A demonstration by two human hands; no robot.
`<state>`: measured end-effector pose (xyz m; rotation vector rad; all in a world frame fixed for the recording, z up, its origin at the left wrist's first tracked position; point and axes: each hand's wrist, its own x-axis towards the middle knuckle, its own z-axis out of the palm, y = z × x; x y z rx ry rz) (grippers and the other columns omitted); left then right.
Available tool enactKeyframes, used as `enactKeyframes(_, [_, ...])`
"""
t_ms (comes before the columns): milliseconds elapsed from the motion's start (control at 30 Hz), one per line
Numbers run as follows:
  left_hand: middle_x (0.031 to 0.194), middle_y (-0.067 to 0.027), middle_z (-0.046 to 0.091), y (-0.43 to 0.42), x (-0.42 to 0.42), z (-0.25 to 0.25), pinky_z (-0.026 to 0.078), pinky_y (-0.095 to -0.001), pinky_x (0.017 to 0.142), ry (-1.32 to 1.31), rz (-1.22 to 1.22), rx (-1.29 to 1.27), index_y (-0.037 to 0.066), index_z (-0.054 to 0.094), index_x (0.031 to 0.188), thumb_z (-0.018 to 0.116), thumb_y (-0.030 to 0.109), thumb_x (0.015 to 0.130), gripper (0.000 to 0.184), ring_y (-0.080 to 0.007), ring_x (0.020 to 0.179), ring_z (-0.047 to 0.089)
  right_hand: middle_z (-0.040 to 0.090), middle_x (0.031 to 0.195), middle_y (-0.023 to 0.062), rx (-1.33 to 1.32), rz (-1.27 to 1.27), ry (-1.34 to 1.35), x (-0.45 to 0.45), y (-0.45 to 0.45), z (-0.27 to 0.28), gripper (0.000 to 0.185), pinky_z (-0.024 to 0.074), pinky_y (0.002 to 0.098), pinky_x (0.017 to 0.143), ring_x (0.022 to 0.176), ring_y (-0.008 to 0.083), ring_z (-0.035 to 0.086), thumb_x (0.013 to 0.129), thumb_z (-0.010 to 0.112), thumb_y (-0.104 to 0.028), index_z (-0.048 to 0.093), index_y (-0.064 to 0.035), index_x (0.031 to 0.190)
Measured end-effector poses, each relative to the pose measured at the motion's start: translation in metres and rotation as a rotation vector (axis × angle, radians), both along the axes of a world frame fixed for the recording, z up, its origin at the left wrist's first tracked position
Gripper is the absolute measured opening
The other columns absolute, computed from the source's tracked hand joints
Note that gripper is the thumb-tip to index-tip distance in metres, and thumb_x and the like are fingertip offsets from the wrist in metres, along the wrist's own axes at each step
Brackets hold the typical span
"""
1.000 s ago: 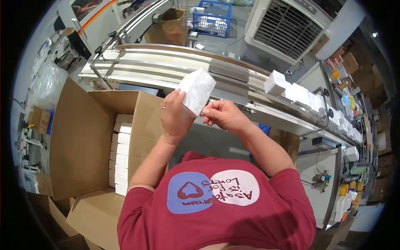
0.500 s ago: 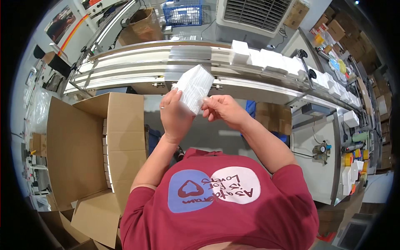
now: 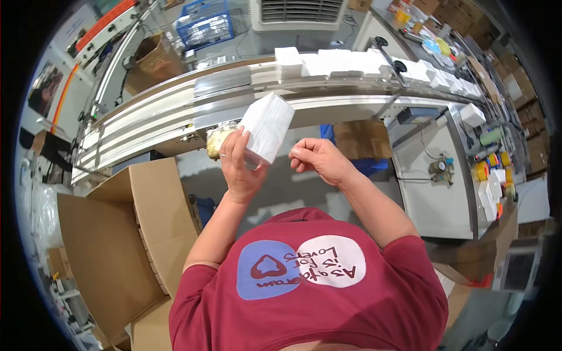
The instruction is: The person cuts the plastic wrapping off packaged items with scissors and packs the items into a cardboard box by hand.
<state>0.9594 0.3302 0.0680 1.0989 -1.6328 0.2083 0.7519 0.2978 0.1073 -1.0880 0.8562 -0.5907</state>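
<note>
My left hand (image 3: pixel 239 167) is wrapped round the lower left side of a white block-shaped pack (image 3: pixel 269 126), which is held tilted above the gap between my body and the conveyor. The pack looks like a stack of thin layers. To its right, my right hand (image 3: pixel 319 161) is closed with thumb and fingertips pinched together, a little apart from the pack; whatever the fingertips hold, if anything, is too small to make out. Behind the pack, several white boxes (image 3: pixel 336 61) stand in a row on the conveyor (image 3: pixel 170 111).
At the left a large open cardboard box (image 3: pixel 167 196) holds white packs. A metal side table (image 3: pixel 433 175) with a small valve fitting is on the right. Beyond the conveyor are a blue crate (image 3: pixel 205 26), an air cooler (image 3: pixel 298 14) and a brown carton (image 3: pixel 155 64).
The view has swung to the right, so the conveyor and boxes lie further left. My right hand has come away from the pack's lower right edge; my left hand still holds the pack.
</note>
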Motion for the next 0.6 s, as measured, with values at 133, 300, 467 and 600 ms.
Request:
enactKeyframes(133, [0.123, -0.0176, 0.052, -0.01, -0.008, -0.011, 0.041, -0.0431, 0.096, 0.015, -0.104, -0.019, 0.007, 0.041, 0.129, 0.078, -0.002, 0.052, 0.086, -0.0358, 0.113, 0.051, 0.063, 0.085, 0.0044, -0.092, -0.213, 0.086, -0.017, 0.012, -0.001, 0.02, 0.0486, 0.0229, 0.068, 0.071, 0.008, 0.057, 0.09, 0.059, -0.02, 0.061, -0.0017, 0.099])
enactKeyframes(300, [0.125, -0.0161, 0.05, -0.018, -0.038, -0.029, 0.039, -0.0416, 0.098, 0.05, -0.265, 0.011, 0.004, 0.039, 0.132, 0.079, 0.001, 0.058, 0.084, -0.0341, 0.116, 0.048, 0.06, 0.1, 0.0069, -0.337, -0.457, 0.208, -0.065, 0.026, -0.027, 0.035, 0.049, 0.026, 0.077, 0.088, 0.0111, 0.058, 0.086, 0.064, -0.016, 0.054, -0.0009, 0.116])
enactKeyframes(467, [0.127, -0.0182, 0.043, -0.009, -0.089, -0.023, 0.038, -0.0413, 0.098, 0.153, -0.46, 0.195, 0.001, 0.034, 0.133, 0.079, 0.004, 0.066, 0.08, -0.0308, 0.115, 0.048, 0.037, 0.135, 0.0127, -0.626, -0.487, 0.427, -0.113, 0.058, -0.019, 0.092, 0.0403, 0.0407, 0.096, 0.123, 0.0267, 0.04, 0.073, 0.078, -0.029, 0.023, -0.0081, 0.144])
enactKeyframes(600, [0.127, -0.0169, 0.041, -0.012, -0.139, -0.016, 0.04, -0.0384, 0.097, 0.246, -0.654, 0.358, 0.001, 0.026, 0.136, 0.078, 0.003, 0.066, 0.088, -0.0278, 0.115, 0.047, 0.031, 0.143, 0.0133, -0.497, -0.513, 0.211, -0.157, 0.062, -0.023, 0.107, 0.0362, 0.0413, 0.103, 0.129, 0.0274, 0.035, 0.068, 0.082, -0.032, 0.013, -0.0095, 0.147])
